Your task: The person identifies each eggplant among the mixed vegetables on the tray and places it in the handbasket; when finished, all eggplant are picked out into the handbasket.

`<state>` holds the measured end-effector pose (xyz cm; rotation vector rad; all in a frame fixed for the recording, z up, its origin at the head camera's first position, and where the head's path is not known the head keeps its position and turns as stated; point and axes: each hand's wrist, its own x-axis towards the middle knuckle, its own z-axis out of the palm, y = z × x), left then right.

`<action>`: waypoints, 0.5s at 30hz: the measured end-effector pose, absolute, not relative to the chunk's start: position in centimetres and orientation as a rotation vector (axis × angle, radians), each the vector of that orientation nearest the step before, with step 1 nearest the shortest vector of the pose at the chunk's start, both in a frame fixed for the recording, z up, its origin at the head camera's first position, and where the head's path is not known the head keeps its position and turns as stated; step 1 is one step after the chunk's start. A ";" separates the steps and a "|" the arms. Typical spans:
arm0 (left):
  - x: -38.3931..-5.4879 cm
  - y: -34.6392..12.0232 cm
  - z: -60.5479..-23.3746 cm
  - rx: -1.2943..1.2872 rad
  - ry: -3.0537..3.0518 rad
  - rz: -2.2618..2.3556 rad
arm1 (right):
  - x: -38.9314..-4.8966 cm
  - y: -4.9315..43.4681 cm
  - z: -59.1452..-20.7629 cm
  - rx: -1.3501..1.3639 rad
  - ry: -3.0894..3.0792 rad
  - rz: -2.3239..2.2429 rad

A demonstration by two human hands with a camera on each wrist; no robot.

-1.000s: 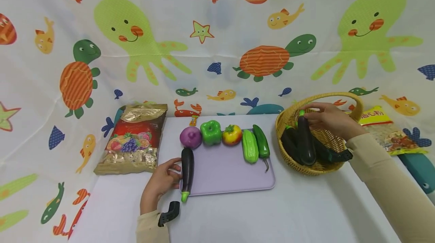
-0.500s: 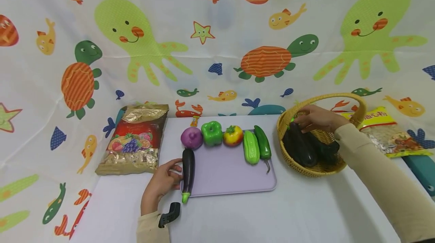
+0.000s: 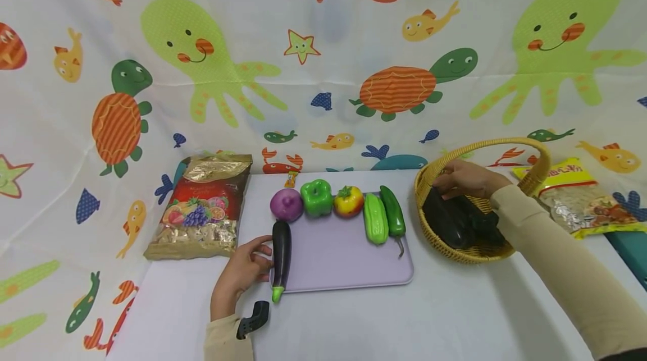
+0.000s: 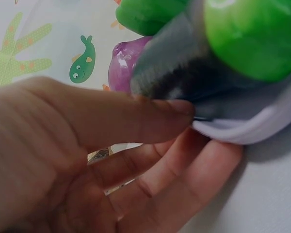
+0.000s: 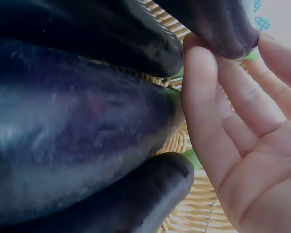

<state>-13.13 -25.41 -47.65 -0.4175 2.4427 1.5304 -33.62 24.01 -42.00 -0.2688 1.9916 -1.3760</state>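
In the head view my left hand (image 3: pixel 244 270) is at the left edge of the lilac tray (image 3: pixel 349 260), beside a dark eggplant (image 3: pixel 281 254) lying along that edge. The left wrist view shows my thumb on top of the tray's rim (image 4: pixel 254 128) and fingers beneath it. My right hand (image 3: pixel 467 179) reaches into the wicker basket (image 3: pixel 423 226), among several dark eggplants (image 3: pixel 447 220). From the right wrist, one eggplant (image 5: pixel 223 29) sits between my thumb and fingers, pinched at its end; other eggplants (image 5: pixel 82 111) lie beside it. Its far end is out of frame.
Along the tray's back are a purple onion (image 3: pixel 286 205), green bell pepper (image 3: pixel 317 198), red-yellow fruit (image 3: pixel 349 201), pale green ridged vegetable (image 3: pixel 376 218) and green chili (image 3: pixel 392 212). A snack bag (image 3: pixel 202 209) stands left; a yellow-topped packet (image 3: pixel 581 198) lies behind the basket's right side.
My right hand has moved left and lowered the eggplant deeper into the basket, where it now lies against the others. The left hand stays at the tray's edge.
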 end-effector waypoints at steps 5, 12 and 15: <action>-13.2 -25.5 -47.7 -0.411 2.451 1.518 | -33.6 23.7 -42.0 -0.260 1.993 -1.358; -13.3 -25.4 -47.7 -0.410 2.454 1.522 | -33.7 24.2 -41.8 -0.263 1.998 -1.368; -13.2 -25.4 -47.8 -0.415 2.452 1.523 | -33.8 24.6 -41.8 -0.257 2.009 -1.364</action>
